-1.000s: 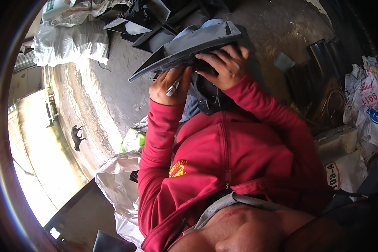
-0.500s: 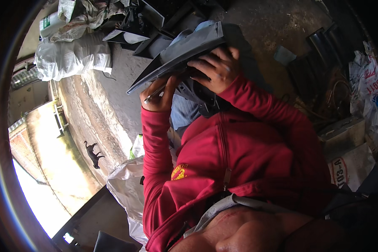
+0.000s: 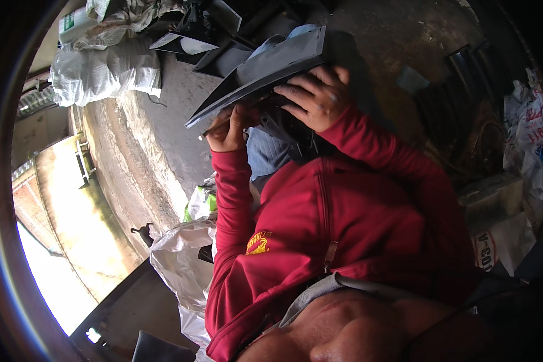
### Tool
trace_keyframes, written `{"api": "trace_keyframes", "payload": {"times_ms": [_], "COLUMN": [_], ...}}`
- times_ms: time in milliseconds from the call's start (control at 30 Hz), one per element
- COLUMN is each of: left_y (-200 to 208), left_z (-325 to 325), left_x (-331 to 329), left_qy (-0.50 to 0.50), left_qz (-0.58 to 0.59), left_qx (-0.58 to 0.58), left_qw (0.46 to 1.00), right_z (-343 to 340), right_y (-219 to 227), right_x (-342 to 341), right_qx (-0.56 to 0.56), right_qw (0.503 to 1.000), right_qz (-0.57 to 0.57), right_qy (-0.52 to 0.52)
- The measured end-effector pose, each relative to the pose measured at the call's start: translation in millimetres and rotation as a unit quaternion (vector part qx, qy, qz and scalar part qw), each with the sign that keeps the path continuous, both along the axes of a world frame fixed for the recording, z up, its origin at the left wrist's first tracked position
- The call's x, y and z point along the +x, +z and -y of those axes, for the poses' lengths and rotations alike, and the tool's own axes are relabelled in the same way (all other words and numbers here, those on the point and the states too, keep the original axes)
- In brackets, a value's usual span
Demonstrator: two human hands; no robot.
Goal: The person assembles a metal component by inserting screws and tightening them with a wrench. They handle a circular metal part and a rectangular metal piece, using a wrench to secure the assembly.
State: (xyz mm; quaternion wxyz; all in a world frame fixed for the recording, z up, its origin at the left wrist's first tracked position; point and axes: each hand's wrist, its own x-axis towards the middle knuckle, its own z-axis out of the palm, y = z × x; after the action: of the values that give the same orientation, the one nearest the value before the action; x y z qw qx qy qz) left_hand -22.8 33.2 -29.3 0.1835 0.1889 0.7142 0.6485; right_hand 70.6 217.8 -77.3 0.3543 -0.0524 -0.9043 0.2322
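A wide dark grey, shallow tray-like casing (image 3: 283,60) is tilted up in front of my chest. My right hand (image 3: 320,96) grips its near edge, fingers spread along the side. At the casing's lower left edge my left hand (image 3: 228,130) is closed round a thin rod-like tool (image 3: 209,130), whose pale end sticks out past the fingers. A black piece (image 3: 289,127) hangs below the casing, between the two hands. The casing's front side and the tool's other end are hidden.
More dark casings (image 3: 223,57) lie at the far side, beside white wrapped bundles (image 3: 105,72). A white plastic sack (image 3: 184,265) stands left of me, partly hiding a small black animal (image 3: 143,233). On the right are a box (image 3: 492,194) and plastic bags (image 3: 528,130).
The rod-like tool in my left hand has turned, and its pale end now points out to the left. The black animal has moved behind the sack. The casing stays held in nearly the same tilt.
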Motion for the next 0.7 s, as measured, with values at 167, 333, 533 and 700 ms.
{"api": "trace_keyframes", "payload": {"times_ms": [167, 333, 533, 700], "left_y": [8, 22, 36, 18], "left_z": [-2, -19, -43, -29], "left_x": [21, 27, 29, 5], "left_qy": [0.048, 0.023, -0.043, -0.076], "left_qz": [-0.128, -0.359, -0.495, -0.460], "left_qx": [-0.031, -0.233, -0.287, -0.260], "left_qw": [0.990, 0.903, 0.819, 0.846], "right_z": [-3, 0, -1, -1], "right_y": [-2, 1, 1, -2], "right_x": [0, -2, 1, 1], "right_qx": [-0.007, -0.003, 0.005, 0.005], "right_qw": [1.000, 1.000, 1.000, 1.000], "right_qz": [-0.022, -0.017, 0.007, 0.000], "right_qy": [-0.007, -0.005, -0.001, -0.012]}}
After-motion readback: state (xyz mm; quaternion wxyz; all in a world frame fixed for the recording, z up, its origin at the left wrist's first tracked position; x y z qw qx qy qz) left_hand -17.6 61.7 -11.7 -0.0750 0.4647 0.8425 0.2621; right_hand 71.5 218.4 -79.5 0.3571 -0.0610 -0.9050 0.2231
